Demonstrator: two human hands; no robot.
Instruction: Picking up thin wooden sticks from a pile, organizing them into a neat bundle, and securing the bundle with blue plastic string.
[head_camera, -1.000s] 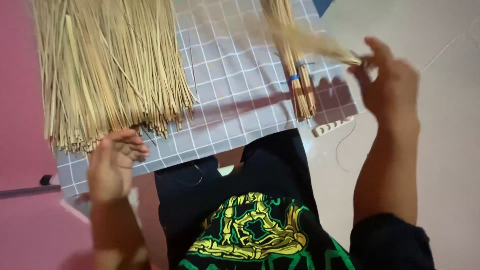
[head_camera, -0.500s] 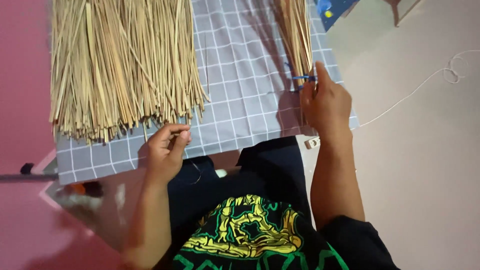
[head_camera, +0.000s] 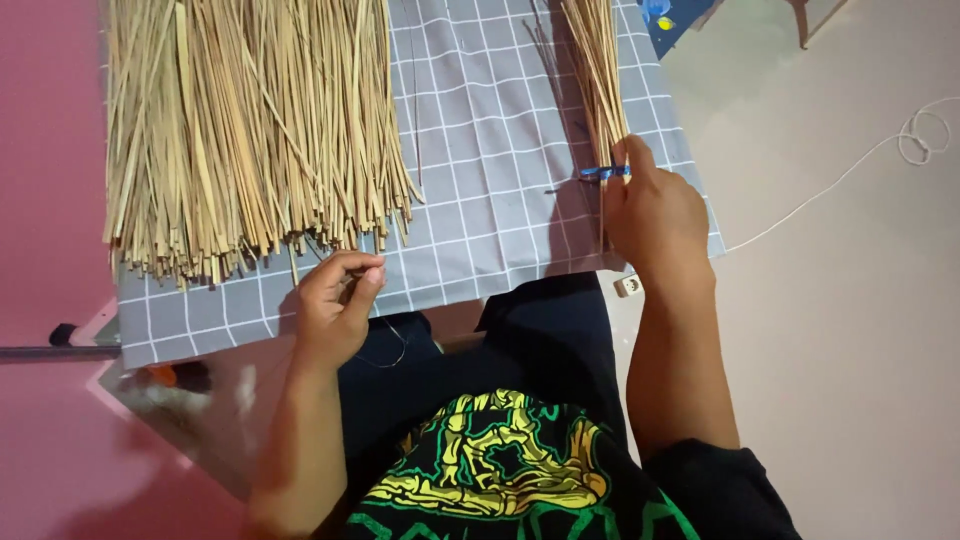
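Since half a second ago both hands have barely shifted: the right hand (head_camera: 655, 215) stays on the bundle (head_camera: 600, 90), and the left hand (head_camera: 335, 300) remains at the near edge of the big sheaf (head_camera: 250, 130), its fingers now curled a little tighter.

Right hand: closed over the lower end of the bundle, by the blue tie (head_camera: 604, 173) that crosses it; the thumb lies along the strips. Left hand: thumb and fingertips pinched narrow, seemingly on one thin strip (head_camera: 294, 268) at the sheaf's ragged lower end; whether it truly grips it I cannot tell.

Sheaf and bundle both lie on a grey checked cloth (head_camera: 490, 170). The sheaf covers the cloth's left half and runs off the top of the view; the bundle lies near the right edge, also running off the top. Between them the cloth is bare, a wide lane of squares.

The cloth's near edge hangs just before the person's dark lap (head_camera: 540, 340). Left of the cloth is a pink surface (head_camera: 50, 150), with a dark rod (head_camera: 55, 350) lying across it near the cloth's corner. Right of the cloth lies pale floor (head_camera: 850, 320), open and wide, crossed by a white cord (head_camera: 830, 180) that ends in a loop at the far right. A small white object (head_camera: 628, 286) sits on the floor just beside the right wrist.
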